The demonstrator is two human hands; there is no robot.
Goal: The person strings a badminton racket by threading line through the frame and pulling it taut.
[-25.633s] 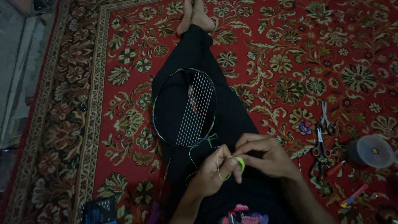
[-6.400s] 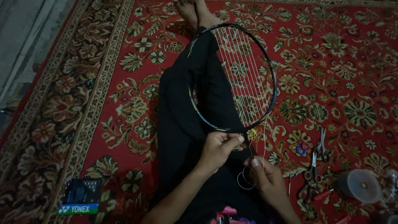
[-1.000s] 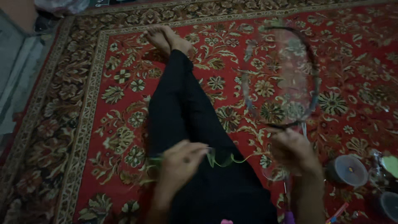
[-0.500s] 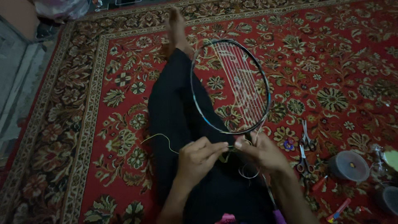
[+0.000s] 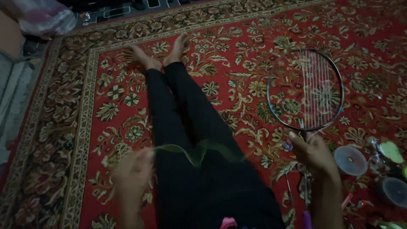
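Note:
I sit on a red patterned carpet with my legs (image 5: 186,127) in black trousers stretched out. My right hand (image 5: 313,152) grips the throat of a badminton racket (image 5: 305,88), whose partly strung head lies over the carpet to the right of my legs. My left hand (image 5: 132,171) is blurred at the lower left and pinches a thin yellow-green string (image 5: 190,150). The string arcs across my thighs toward the racket.
Round plastic containers (image 5: 350,160) and small tools lie on the carpet at the lower right. The carpet border (image 5: 80,127) runs along the left, with grey floor beyond. A plastic bag (image 5: 44,19) sits at the top left.
My hands have separated: the left has pulled the string out to the left, and the right has swung the racket head off my lap to the right.

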